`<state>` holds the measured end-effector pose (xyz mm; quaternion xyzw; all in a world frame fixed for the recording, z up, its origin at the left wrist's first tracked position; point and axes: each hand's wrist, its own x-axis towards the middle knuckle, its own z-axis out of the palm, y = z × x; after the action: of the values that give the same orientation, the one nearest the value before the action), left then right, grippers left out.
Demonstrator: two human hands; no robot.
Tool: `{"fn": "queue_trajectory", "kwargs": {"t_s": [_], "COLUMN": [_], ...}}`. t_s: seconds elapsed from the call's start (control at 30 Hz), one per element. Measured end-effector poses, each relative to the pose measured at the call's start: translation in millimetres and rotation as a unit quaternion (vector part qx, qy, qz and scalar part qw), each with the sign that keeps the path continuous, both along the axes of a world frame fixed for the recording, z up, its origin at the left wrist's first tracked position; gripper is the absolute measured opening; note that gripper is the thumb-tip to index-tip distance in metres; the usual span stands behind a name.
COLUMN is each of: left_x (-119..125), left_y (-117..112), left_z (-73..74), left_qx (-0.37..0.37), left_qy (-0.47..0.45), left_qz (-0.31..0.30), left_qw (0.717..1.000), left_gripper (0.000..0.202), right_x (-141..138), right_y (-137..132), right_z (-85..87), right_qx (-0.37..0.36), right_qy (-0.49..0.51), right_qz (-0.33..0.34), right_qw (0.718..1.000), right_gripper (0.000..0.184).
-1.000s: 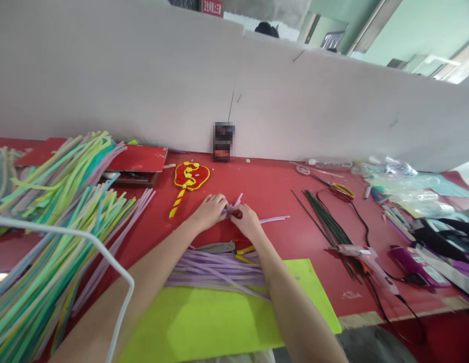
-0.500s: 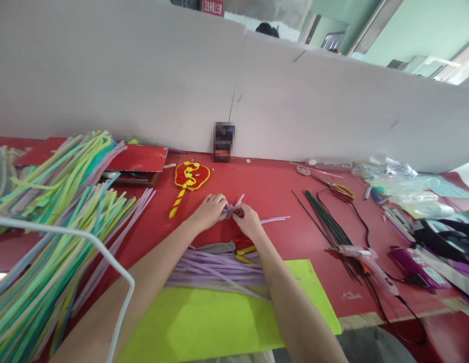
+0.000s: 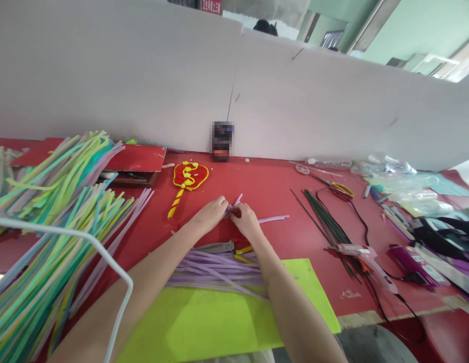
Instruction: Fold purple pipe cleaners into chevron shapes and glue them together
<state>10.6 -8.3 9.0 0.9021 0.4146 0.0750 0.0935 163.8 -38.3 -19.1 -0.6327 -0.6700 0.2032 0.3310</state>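
Observation:
Both my hands meet over the red table. My left hand and my right hand are closed, pinching a small bent purple pipe cleaner piece between them; one end sticks up and back. Another loose purple stem lies just right of my right hand. Under my forearms lies a bundle of purple pipe cleaners, partly on a lime green sheet. A grey tool with yellow handles lies beneath my wrists.
A big heap of green, yellow and lilac pipe cleaners fills the left, with a white wire frame over it. A red and yellow fan ornament, dark green wires, scissors, a glue gun and clutter lie right. A white partition stands behind.
My hands stay pinched on the small purple piece, with only slight finger shifts. The view has drifted a little.

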Motion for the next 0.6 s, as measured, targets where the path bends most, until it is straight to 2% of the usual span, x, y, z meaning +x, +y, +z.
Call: {"fn": "queue_trajectory", "kwargs": {"t_s": [0.3,0.6], "left_x": [-0.6,-0.2], "left_y": [-0.8,-0.3], "left_z": [0.7,2.2], "left_qx": [-0.025,-0.021], "left_qy": [-0.029,-0.018], "left_qz": [0.010,0.006], "left_qw": [0.999,1.000], "left_gripper": [0.009,0.008], "right_x": [-0.9,0.1], "right_y": [0.9,1.2], "right_z": [-1.3,-2.6], "right_qx": [-0.004,-0.007], "right_qy": [-0.016,-0.025], "right_qz": [-0.004,0.008], "right_qw": [1.000,1.000], "right_gripper": [0.006,0.007]}}
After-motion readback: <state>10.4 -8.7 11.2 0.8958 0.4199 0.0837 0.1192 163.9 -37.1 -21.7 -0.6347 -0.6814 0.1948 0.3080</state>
